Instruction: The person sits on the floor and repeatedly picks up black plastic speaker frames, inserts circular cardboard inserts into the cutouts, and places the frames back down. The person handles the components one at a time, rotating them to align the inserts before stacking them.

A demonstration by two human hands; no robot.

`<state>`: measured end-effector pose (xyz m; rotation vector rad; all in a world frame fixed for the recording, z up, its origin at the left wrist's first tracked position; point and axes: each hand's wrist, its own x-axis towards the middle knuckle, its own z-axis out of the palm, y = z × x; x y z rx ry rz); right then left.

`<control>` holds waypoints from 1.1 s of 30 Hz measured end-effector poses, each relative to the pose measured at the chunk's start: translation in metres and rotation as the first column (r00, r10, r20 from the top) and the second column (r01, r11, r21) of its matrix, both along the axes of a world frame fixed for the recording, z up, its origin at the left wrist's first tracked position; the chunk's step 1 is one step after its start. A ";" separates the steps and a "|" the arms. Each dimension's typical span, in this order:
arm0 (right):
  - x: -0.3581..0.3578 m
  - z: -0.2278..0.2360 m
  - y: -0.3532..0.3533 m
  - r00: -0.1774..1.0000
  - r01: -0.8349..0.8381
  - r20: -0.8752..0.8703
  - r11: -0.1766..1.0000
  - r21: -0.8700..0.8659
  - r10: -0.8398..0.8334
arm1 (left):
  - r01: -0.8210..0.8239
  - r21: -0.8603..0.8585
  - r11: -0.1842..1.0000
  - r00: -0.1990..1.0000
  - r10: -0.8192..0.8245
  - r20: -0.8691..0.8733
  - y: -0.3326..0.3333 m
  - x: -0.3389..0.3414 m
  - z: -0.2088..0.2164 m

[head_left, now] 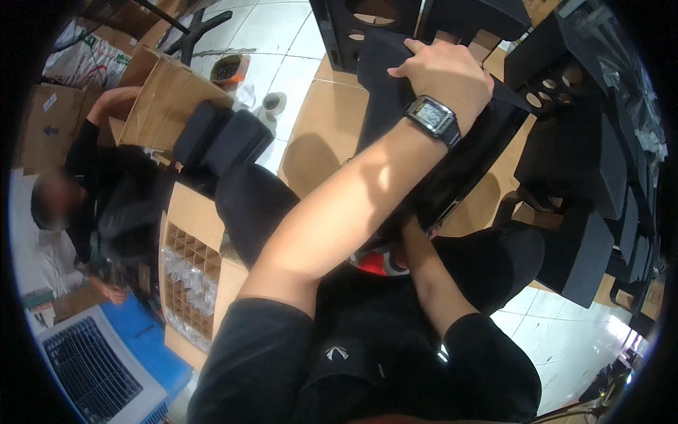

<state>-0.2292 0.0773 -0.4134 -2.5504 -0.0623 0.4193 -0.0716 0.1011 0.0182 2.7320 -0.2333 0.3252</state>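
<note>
A black speaker cabinet (487, 116) lies tilted across my lap, over a sheet of cardboard. My left hand (448, 74), with a watch on its wrist, grips the cabinet's far upper end. Its fingers bend over the edge, and the thumb side lies on the black surface. My right forearm (431, 283) reaches in at the cabinet's near end, where the cabinet hides my right hand and its fingers. Something red and grey (378, 263) shows below the cabinet, between my legs.
Black cabinets with round holes (554, 88) stand stacked at right; another (367, 28) is at the far side. At left are a divided carton (187, 279) with plastic-wrapped pieces, a person (127, 191) reaching into a cardboard box (162, 99), and a blue-and-grey cooler (92, 360). A tape roll (273, 104) lies on the tiles.
</note>
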 end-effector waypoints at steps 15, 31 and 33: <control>-0.016 0.017 -0.022 1.000 0.016 -0.011 0.999 0.048 -0.015 | 0.144 0.053 0.988 0.943 -0.120 -0.311 -0.045 -0.008 0.027; -0.030 0.098 0.000 0.989 0.146 -0.020 0.987 -0.068 -0.148 | 0.398 0.114 0.910 0.889 -0.352 -0.292 -0.071 0.034 0.014; -0.035 0.149 -0.014 0.977 0.146 -0.158 0.989 0.016 -0.141 | 0.418 0.132 0.899 0.879 -0.363 -0.308 -0.069 0.048 0.007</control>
